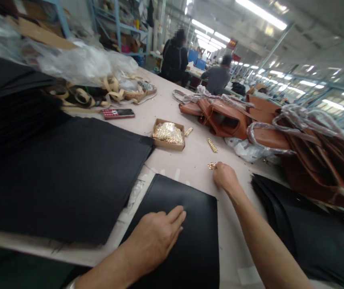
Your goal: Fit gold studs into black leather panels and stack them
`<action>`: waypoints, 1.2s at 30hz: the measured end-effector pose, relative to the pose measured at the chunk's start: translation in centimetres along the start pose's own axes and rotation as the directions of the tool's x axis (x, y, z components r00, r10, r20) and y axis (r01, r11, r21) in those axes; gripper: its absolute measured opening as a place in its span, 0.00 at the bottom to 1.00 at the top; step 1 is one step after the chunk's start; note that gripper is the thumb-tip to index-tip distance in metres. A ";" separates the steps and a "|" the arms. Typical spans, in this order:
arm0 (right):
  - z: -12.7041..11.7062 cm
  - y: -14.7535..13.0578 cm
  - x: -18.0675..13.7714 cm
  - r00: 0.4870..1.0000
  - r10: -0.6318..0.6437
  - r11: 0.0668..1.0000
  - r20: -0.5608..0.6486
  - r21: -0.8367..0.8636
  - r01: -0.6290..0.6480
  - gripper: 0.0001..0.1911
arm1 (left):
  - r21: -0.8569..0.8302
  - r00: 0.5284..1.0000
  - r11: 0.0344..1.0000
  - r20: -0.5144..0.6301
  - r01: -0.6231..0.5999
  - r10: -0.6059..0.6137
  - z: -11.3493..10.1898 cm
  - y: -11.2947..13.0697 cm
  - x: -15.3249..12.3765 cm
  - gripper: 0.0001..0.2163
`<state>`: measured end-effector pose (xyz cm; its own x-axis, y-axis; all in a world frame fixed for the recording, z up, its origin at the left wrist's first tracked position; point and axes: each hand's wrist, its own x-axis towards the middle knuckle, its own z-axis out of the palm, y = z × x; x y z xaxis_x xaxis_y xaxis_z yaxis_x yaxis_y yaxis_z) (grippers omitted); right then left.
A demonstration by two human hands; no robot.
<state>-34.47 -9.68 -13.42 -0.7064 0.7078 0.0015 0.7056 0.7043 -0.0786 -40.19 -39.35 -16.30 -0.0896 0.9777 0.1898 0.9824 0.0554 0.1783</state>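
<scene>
My left hand (160,233) rests on a smooth black leather panel (190,245), with the index and middle fingers stretched out across it. Nothing shows between those fingers. Beyond the panel's far right corner, my right hand (225,176) is down at the tabletop, its fingers drawn together beside a small pile of gold metal fittings (211,165). Whatever the fingertips pinch is hidden. A short row of gold fittings (212,145) lies just past the pile. Farther left, a small cardboard box (168,146) contains a bag of similar gold pieces.
A stack of black sheets (69,176) covers the left side of the table; more black panels (316,233) lie right. Brown leather bags (268,140) are heaped at back right. A red-and-black phone-like object (118,114) lies near tan strips (114,90). Two people sit beyond.
</scene>
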 end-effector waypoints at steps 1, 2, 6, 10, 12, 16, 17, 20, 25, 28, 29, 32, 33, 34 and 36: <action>-0.2 -0.1 -0.7 1.000 -0.013 0.999 0.020 0.044 0.012 0.16 | -0.009 1.000 1.000 -0.001 0.001 -0.001 -0.2 0.0 -0.1 0.17; -0.4 -0.2 -1.7 0.998 -0.034 0.995 0.047 0.091 0.029 0.15 | -0.013 1.000 1.000 -0.007 -0.002 0.001 -0.2 0.0 -0.2 0.17; -0.2 -2.0 -7.4 0.963 -0.174 0.907 0.206 0.414 0.075 0.14 | 0.001 0.999 1.000 -0.049 -0.008 0.009 -0.2 0.1 -0.5 0.15; 1.0 -4.3 -12.0 0.911 -0.277 0.641 0.305 0.765 -0.061 0.10 | -0.003 0.998 1.000 -0.060 -0.010 0.010 -0.2 0.3 -0.6 0.14; 1.3 -5.1 -12.6 0.904 -0.277 0.661 0.326 0.747 -0.067 0.08 | -0.010 0.998 1.000 -0.061 -0.012 0.011 -0.3 0.3 -0.7 0.13; 1.0 -6.0 -12.1 0.889 -0.308 0.743 0.339 0.669 0.002 0.08 | -0.014 0.997 0.999 -0.065 -0.037 0.036 -0.2 0.2 -0.8 0.11; 0.8 -6.2 -11.9 0.884 -0.315 0.760 0.344 0.650 0.018 0.08 | -0.014 0.997 0.999 -0.067 -0.042 0.041 -0.2 0.2 -0.8 0.11; 0.6 -6.5 -11.4 0.872 -0.322 0.793 0.368 0.608 0.036 0.08 | -0.018 0.996 0.999 -0.074 -0.040 0.038 0.0 0.1 -0.9 0.11; 1.0 -6.5 -10.7 0.846 -0.305 0.808 0.437 0.589 -0.013 0.07 | -0.032 0.996 0.999 -0.086 -0.039 0.036 0.2 0.1 -1.0 0.11; 0.9 -6.6 -10.1 0.812 -0.281 0.832 0.512 0.552 -0.060 0.06 | -0.042 0.995 0.999 -0.097 -0.028 0.024 0.3 0.0 -1.0 0.12; 0.7 -6.8 -9.8 0.798 -0.266 0.843 0.541 0.532 -0.080 0.05 | -0.045 0.995 0.999 -0.101 -0.028 0.023 0.4 0.0 -0.9 0.12; -0.1 -7.4 -9.2 0.752 -0.210 0.860 0.625 0.483 -0.161 0.05 | -0.055 0.994 0.998 -0.105 -0.033 0.027 0.5 0.0 -1.0 0.12; -0.3 -7.6 -9.1 0.736 -0.195 0.861 0.648 0.473 -0.188 0.05 | -0.058 0.994 0.998 -0.107 -0.035 0.029 0.5 0.0 -1.0 0.12; -0.5 -7.8 -8.9 0.723 -0.184 0.861 0.666 0.464 -0.208 0.05 | -0.061 0.994 0.997 -0.109 -0.037 0.030 0.6 0.0 -1.1 0.12; -0.7 -8.1 -8.7 0.702 -0.170 0.864 0.692 0.447 -0.232 0.06 | -0.069 0.994 0.997 -0.109 -0.038 0.030 0.7 0.1 -1.1 0.13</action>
<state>-34.00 -21.47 -12.06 -0.6549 0.3397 -0.6750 0.7479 0.4198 -0.5143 -39.90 -40.29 -17.19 -0.0769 0.9512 0.2990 0.9714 0.0040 0.2373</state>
